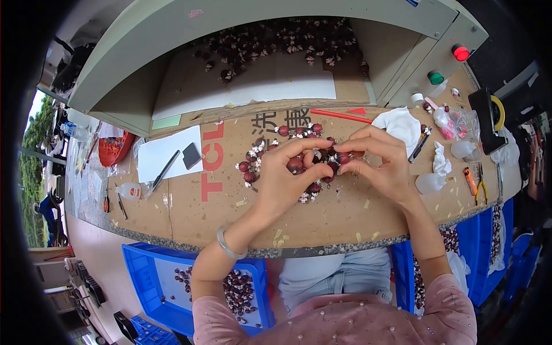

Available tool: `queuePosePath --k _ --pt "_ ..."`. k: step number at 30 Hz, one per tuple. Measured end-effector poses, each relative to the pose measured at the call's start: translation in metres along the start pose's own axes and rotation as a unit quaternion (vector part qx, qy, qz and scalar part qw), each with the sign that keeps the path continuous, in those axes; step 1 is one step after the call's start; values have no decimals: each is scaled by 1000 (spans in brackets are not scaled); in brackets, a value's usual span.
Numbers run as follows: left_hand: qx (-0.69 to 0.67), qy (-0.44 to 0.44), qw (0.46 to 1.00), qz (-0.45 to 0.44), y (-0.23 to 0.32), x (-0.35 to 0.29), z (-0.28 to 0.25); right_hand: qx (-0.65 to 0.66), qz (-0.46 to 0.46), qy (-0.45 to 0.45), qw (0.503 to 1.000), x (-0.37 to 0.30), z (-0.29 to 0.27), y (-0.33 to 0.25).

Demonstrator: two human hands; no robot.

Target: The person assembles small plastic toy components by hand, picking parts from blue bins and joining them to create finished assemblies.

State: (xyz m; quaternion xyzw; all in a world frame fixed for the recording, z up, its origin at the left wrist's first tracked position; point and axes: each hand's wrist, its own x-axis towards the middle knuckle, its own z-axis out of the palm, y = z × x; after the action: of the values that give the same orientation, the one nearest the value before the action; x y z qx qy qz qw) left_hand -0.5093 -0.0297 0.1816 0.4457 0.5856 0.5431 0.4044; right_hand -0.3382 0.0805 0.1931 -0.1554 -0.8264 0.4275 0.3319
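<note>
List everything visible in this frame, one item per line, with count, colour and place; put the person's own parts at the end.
bead clusters: a heap, dark red and white, on the cardboard under the hands
cardboard sheet: one, brown, covering the bench
machine housing: one, grey-green, behind the bench, more beads inside
push buttons: two, red and green, on the housing's right side
white paper: one sheet, left of the heap, with a black pen on it
blue crates: several, below the bench edge, holding beads
bangle: one, pale, on the left wrist
left hand: pinching a dark red bead
right hand: fingertips meeting the left's over the heap
</note>
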Motion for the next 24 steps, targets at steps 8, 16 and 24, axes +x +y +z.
queuePosePath --k 8,16,24 --pt "70 -4 995 70 -11 -1 6 -37 -34 -24 998 -4 6 0" --pt "78 5 995 61 -9 -1 4 72 47 -31 996 -7 11 14" --pt "104 2 993 55 -7 -1 3 30 62 -33 997 -6 13 10"
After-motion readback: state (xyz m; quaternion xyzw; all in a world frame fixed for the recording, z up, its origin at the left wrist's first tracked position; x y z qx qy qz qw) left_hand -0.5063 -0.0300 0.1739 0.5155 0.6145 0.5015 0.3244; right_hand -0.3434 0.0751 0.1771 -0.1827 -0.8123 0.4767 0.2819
